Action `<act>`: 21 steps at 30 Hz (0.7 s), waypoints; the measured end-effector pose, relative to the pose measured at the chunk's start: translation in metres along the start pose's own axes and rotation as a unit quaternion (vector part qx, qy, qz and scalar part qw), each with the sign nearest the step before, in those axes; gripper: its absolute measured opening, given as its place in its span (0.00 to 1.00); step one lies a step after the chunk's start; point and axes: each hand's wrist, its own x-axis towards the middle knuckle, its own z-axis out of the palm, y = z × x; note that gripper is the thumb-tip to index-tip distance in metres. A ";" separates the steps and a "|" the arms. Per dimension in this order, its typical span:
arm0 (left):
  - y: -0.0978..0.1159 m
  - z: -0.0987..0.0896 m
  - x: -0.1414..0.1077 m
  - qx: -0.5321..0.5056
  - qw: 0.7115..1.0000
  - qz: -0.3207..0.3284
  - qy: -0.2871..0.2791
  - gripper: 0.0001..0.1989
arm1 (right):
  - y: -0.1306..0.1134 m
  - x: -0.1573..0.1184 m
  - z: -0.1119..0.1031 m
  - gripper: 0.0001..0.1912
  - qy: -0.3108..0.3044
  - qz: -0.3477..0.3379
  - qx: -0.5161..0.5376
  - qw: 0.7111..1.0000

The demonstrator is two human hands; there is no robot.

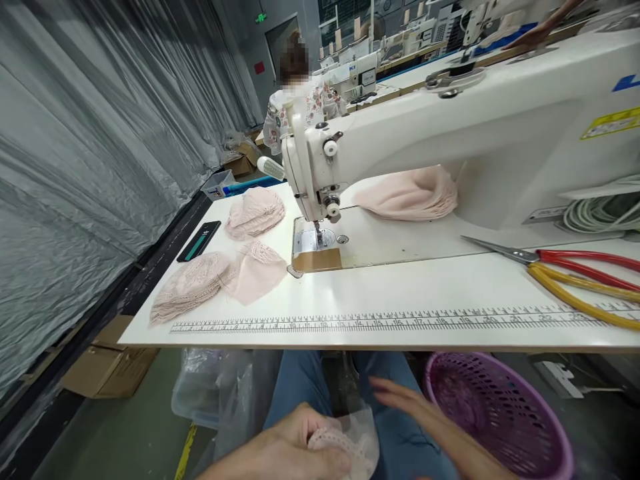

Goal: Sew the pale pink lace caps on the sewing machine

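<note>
Down in my lap, my left hand [290, 443] is closed on a small pale pink lace piece [345, 443]. My right hand [415, 407] hovers beside it with fingers spread and holds nothing, close to a purple plastic basket [505, 413]. On the white table [425, 287] above stand a white sewing machine [450, 140] and three stacks of pink fabric pieces: one at the front left [187, 287], one beside it [255, 270], one further back [255, 212]. More pink pieces [407, 193] lie under the machine's arm.
Scissors with red and yellow handles [565, 267] lie at the table's right. A black phone [199, 241] rests at the left edge. A ruler strip [380, 323] runs along the front. Grey plastic sheeting [75, 167] hangs on the left. Another person [300, 93] sits behind.
</note>
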 end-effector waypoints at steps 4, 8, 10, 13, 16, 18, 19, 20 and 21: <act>0.012 0.002 -0.008 0.082 0.995 0.062 0.001 0.27 | -0.049 0.054 0.004 0.36 -0.123 0.101 0.195 0.968; 0.017 0.003 -0.014 0.101 0.990 0.085 0.045 0.29 | -0.053 0.067 0.005 0.18 -0.176 0.150 0.278 0.932; 0.017 0.004 -0.014 0.080 0.993 0.074 0.051 0.30 | -0.053 0.064 0.005 0.19 -0.187 0.149 0.292 0.926; 0.015 0.004 -0.014 0.060 0.994 0.067 0.059 0.31 | -0.056 0.059 0.006 0.20 -0.191 0.147 0.309 0.920; 0.012 0.003 -0.015 0.083 0.990 0.071 0.086 0.31 | -0.060 0.058 0.007 0.21 -0.181 0.137 0.322 0.919; 0.010 0.002 -0.016 0.097 0.988 0.076 0.096 0.32 | -0.062 0.059 0.008 0.21 -0.175 0.130 0.330 0.918; 0.009 0.002 -0.016 0.097 0.987 0.080 0.098 0.33 | -0.062 0.059 0.008 0.22 -0.175 0.126 0.335 0.917; 0.008 0.002 -0.017 0.094 0.987 0.084 0.096 0.34 | -0.063 0.060 0.009 0.22 -0.176 0.123 0.340 0.916; 0.008 0.002 -0.017 0.087 0.988 0.086 0.090 0.34 | -0.063 0.060 0.010 0.22 -0.180 0.120 0.344 0.914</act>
